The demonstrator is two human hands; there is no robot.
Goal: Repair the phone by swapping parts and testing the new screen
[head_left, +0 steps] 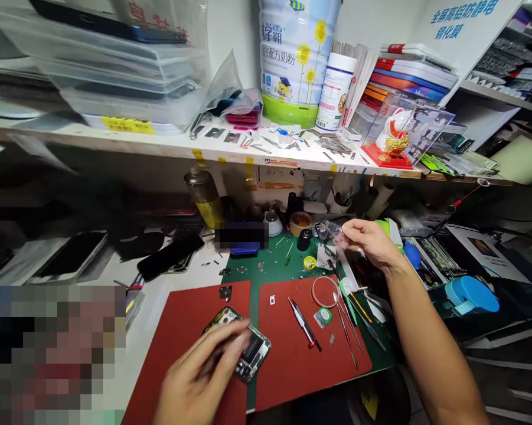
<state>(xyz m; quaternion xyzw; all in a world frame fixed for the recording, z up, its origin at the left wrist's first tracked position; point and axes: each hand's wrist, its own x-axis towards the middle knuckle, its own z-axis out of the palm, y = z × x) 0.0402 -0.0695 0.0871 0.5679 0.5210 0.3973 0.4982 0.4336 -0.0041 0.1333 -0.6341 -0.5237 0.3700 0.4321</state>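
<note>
Pinching a scrap of clear plastic with the right hand, thumb and fingertips closed on it, out at 2 o'clock from the opened phone. Hovering low over that phone with the left hand, fingers and thumb curled close but blurred, no telling whether touching or gripping anything. Lying across the gap between two red mats, insides up, with battery and board bare.

Best to steady by the rim only, fingertips off the board, and to lift the plastic straight up rather than drag it through clutter. Easy, probably, to lose something tiny in a hurry.

Now watching the obstacles: at 1 o'clock, a small white piece; at 11, a dark part; toward 2, a screwdriver and a pale coil; at 3, tweezers, just beside the right forearm, so mind the elbow. Farther off at 10, a black phone on the desk; far out near 3, a blue-lidded cup, better kept well apart. High toward 12, a crowded shelf with a big tin
</note>
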